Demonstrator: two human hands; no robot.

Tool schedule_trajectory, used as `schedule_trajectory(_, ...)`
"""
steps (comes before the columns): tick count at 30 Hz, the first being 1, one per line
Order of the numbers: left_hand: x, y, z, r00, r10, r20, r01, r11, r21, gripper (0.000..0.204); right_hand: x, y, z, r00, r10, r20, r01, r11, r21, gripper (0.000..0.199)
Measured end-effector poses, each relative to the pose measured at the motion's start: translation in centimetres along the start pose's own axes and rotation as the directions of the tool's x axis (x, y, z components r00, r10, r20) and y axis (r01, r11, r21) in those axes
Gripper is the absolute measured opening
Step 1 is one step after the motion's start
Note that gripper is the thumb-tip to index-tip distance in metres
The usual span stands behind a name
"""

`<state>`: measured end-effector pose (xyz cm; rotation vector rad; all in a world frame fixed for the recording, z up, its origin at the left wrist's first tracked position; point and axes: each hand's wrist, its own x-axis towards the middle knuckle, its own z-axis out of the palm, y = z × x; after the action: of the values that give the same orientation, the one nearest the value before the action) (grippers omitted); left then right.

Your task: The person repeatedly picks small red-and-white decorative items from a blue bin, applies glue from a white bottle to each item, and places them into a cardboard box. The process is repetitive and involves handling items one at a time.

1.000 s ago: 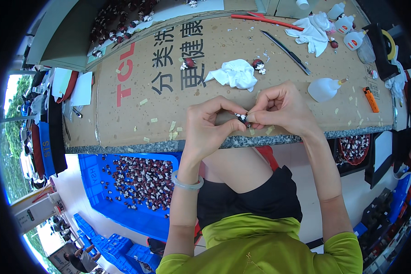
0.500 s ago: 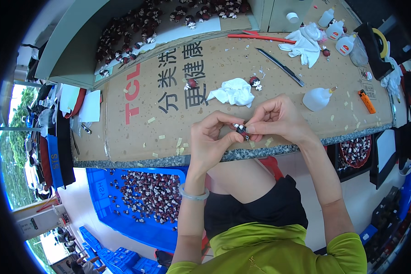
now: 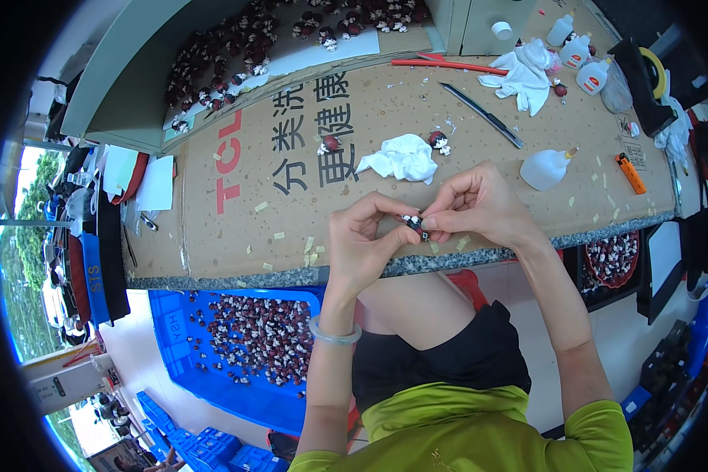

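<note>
Over the front edge of the table, my left hand pinches a small dark figurine with white bits between thumb and forefinger. My right hand is closed on the figurine's right side, thumb and fingertips pressed together there. The fingers cover much of the figurine. Just beyond my hands lies a crumpled white cloth. One dark-red-headed figurine rests at the cloth's right, and another figurine stands off to its left.
A clear squeeze bottle, an orange lighter and a black-handled knife lie on the cardboard-covered table. Several figurines fill a shelf at the back. A blue bin of figurines stands below the table's left side.
Both hands stay in nearly the same place on the figurine. The right fingertips have shifted slightly and the figurine appears turned a little.
</note>
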<state>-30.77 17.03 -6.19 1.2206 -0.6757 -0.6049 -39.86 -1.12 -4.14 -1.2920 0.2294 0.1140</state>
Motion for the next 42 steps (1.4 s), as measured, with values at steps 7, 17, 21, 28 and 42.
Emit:
schedule_trajectory(7,-0.1,0.2,0.1,0.999,-0.041,-0.004,0.042,0.998,0.046,0.03,0.0,-0.2,0.2,1.0,0.018,-0.009,-0.019,0.999,-0.048,0.011)
schedule_trajectory(17,0.0,-0.1,0.3,1.0,0.029,-0.004,-0.028,0.993,0.113,0.027,0.0,-0.1,-0.1,1.0,-0.009,-0.007,0.008,0.997,-0.074,0.01)
schedule_trajectory(21,0.0,-0.1,0.2,1.0,0.012,-0.009,-0.011,0.995,0.096,0.031,0.2,-0.3,-0.4,1.0,-0.006,0.015,0.007,0.999,-0.035,0.011)
schedule_trajectory(28,0.0,-0.2,0.2,1.0,0.03,0.0,-0.029,0.99,0.138,0.032,0.2,-0.2,-0.1,1.0,0.006,-0.016,-0.007,0.999,-0.038,0.008)
schedule_trajectory(42,-0.2,-0.8,-0.3,0.999,0.027,0.041,-0.037,0.963,0.266,0.028,0.2,-0.2,0.1,0.998,0.05,-0.045,-0.054,0.993,-0.105,0.005)
